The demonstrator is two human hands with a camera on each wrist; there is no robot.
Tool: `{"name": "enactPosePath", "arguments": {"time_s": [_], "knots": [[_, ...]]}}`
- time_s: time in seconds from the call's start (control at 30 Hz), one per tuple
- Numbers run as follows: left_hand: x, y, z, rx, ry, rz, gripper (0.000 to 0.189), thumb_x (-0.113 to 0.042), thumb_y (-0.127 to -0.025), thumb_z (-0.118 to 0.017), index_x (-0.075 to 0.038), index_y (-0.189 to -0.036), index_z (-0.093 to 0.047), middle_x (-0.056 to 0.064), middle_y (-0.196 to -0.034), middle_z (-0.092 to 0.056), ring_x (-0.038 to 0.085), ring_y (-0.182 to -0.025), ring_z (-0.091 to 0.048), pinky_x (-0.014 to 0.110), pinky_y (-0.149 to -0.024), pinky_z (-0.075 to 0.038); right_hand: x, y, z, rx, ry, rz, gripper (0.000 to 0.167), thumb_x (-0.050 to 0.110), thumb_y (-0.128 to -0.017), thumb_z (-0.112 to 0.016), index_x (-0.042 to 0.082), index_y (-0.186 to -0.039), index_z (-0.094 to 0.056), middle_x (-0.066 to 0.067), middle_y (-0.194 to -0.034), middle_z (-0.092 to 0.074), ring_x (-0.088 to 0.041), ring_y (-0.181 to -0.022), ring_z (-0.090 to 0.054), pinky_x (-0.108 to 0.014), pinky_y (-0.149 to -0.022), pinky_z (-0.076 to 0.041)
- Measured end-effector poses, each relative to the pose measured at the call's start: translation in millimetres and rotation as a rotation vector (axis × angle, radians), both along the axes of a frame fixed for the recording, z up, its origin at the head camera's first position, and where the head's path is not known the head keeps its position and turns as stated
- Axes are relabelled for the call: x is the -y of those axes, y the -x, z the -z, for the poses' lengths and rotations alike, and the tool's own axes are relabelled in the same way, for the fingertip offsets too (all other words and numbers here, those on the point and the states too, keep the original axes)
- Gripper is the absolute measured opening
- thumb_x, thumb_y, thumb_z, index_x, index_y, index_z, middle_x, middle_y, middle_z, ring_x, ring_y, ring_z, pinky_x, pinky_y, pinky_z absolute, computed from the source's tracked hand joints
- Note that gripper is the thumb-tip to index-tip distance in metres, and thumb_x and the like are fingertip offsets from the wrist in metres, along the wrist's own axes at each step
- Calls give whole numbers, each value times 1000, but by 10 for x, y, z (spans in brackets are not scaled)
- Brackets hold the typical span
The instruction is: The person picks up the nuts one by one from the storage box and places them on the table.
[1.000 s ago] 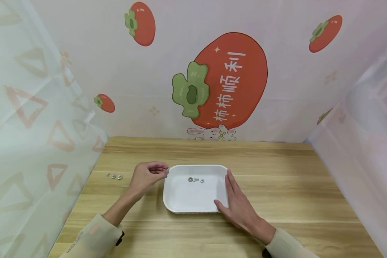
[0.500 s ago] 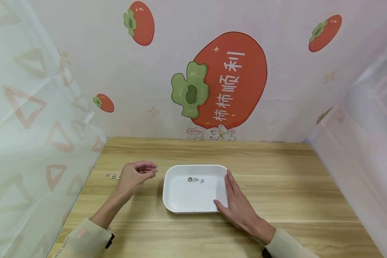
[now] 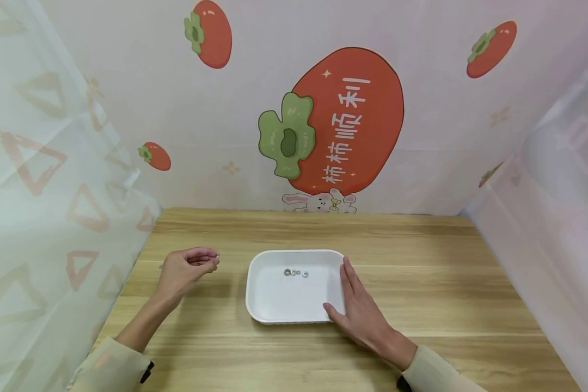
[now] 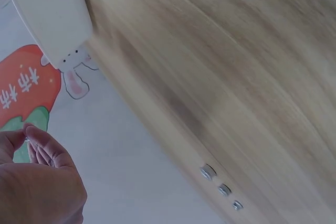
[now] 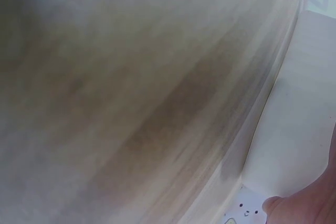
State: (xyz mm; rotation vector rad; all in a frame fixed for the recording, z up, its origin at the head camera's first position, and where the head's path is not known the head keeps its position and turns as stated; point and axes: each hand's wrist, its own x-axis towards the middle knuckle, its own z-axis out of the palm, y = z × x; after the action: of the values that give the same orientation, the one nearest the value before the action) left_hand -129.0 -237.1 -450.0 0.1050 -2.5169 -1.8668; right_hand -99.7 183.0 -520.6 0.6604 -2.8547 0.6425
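Observation:
My left hand is above the table to the left of the white tray. It pinches a small metal nut between thumb and fingertips. Inside the tray, towards its far side, lie several small metal nuts and rings. My right hand rests on the tray's right edge with straight fingers, the thumb over the front right corner. Three silvery nuts stand in a row on the table in the left wrist view. In the head view my left hand hides most of that row.
The wooden table carries the tray near its middle. A pale printed sheet with red persimmons rises behind the table. Similar sheets hang along the left and right sides.
My left hand has moved left from the tray's far left corner, still pinching the nut, and now covers most of the row on the table. My right hand has stayed on the tray.

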Motion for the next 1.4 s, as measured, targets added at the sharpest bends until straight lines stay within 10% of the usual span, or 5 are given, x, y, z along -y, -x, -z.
{"name": "enactPosePath", "arguments": {"time_s": [0.63, 0.87, 1.4], "knots": [[502, 22, 29, -25, 152, -35, 34, -18, -96, -79, 7, -119, -74, 3, -97, -81, 11, -86, -77, 23, -74, -62, -7, 1, 4, 2, 2, 7, 101, 51, -100, -66, -11, -163, -18, -21, -176, -8, -38, -158, -27, -53, -118, -42], [631, 14, 23, -14, 254, -43, 33, -23, -96, -78, 3, -118, -76, 14, -103, -80, 12, -83, -77, 22, -70, -61, -1, -4, 4, 0, 6, 2, 100, 51, -100, -65, -11, -163, -18, -20, -177, -8, -38, -158, -27, -53, -118, -42], [735, 125, 156, -189, 530, 24, 10, -7, -90, -77, -1, -97, -80, 9, -86, -79, 3, -70, -70, 15, -64, -56, 0, -14, 22, -30, 6, 1, 99, 49, -99, -66, -12, -163, -20, -21, -176, -11, -38, -157, -31, -52, -116, -44]]}}
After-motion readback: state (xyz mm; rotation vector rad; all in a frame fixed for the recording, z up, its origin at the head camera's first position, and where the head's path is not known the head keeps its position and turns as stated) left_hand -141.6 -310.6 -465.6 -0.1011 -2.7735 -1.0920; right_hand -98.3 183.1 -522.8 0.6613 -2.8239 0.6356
